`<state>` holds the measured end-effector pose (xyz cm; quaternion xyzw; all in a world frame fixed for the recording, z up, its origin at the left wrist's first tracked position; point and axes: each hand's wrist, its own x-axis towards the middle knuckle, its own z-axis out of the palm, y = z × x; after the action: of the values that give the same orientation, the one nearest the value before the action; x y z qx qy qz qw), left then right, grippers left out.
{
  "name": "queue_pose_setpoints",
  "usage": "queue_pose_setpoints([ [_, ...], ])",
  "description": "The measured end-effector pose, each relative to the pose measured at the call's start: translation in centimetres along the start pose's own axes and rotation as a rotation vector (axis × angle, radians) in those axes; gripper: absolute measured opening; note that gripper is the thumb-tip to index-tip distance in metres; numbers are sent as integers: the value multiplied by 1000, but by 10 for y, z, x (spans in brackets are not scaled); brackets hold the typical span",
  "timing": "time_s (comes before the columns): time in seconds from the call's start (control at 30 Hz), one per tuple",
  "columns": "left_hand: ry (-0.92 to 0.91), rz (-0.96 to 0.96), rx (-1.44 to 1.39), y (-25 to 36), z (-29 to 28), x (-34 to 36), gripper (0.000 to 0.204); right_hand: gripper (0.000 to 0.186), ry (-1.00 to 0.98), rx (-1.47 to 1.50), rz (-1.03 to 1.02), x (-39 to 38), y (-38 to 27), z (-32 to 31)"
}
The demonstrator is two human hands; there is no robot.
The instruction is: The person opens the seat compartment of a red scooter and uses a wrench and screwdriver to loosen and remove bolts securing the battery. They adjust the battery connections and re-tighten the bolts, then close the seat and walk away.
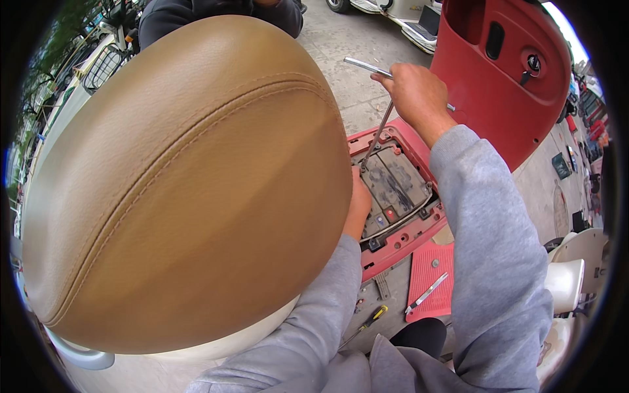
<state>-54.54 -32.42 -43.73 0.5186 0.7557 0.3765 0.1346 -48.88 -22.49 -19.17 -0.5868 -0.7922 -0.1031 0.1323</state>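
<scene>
My right hand [419, 98] is closed around the crossbar of a silver T-handle wrench [378, 136]. The thin shaft slants down to the near-left corner of a dusty dark battery [390, 180]. That battery sits in the opening of a red scooter body [419, 229]. My left hand [358, 204] is low at the battery's left edge, close to the shaft's lower end. Its fingers are mostly hidden behind the large brown stitched seat [196, 183], so their grip does not show.
The seat fills the left side. A red front panel [504, 85] with a key in its lock rises at the right. Below lie a silver wrench-like tool [426, 293] on a red ribbed floorboard [419, 268] and a yellow-black screwdriver [375, 316]. Another person [164, 23] is beyond the seat.
</scene>
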Motion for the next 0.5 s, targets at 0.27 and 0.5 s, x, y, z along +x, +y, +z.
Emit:
queue_pose_setpoints([
  [0.27,33,3,-12,-3,5,0,28,51,-6,-20,-12,1,-7,2],
  [0.5,110,37,-19,-5,10,0,27,51,-24,-38,-14,-1,-5,1],
])
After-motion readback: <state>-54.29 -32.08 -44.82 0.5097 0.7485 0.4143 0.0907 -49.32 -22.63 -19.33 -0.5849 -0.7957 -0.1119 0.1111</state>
